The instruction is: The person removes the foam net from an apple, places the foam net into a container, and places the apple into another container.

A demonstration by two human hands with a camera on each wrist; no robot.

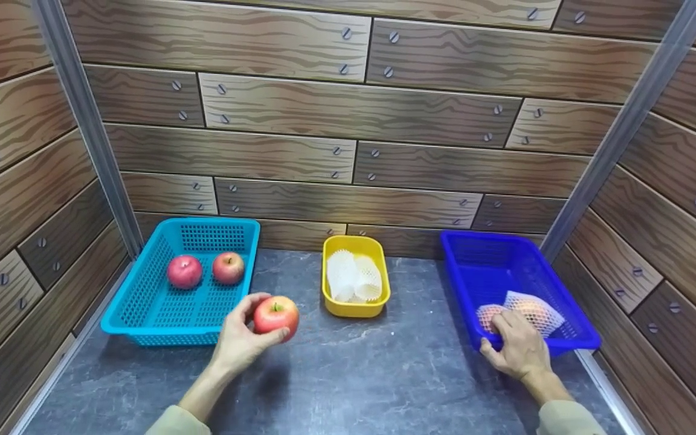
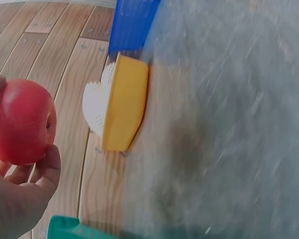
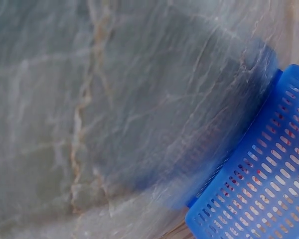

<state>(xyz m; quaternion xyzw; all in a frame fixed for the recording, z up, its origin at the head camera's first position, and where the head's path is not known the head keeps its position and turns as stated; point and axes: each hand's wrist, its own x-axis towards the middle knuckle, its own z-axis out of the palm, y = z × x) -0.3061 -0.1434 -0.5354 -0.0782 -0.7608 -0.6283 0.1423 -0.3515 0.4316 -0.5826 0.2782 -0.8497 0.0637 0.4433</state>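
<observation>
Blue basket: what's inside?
Two net-wrapped fruits at the near end of the basket. The right hand partly covers them; what lies beneath them can't be seen.

No readable text, labels, brands, numbers or signs anywhere

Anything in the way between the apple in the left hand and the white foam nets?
No loose object visible. In the head view, only gray tabletop shows between the apple in the left hand and the yellow bin. The white foam nets sit inside, so the bin's wall is the only barrier.
</observation>
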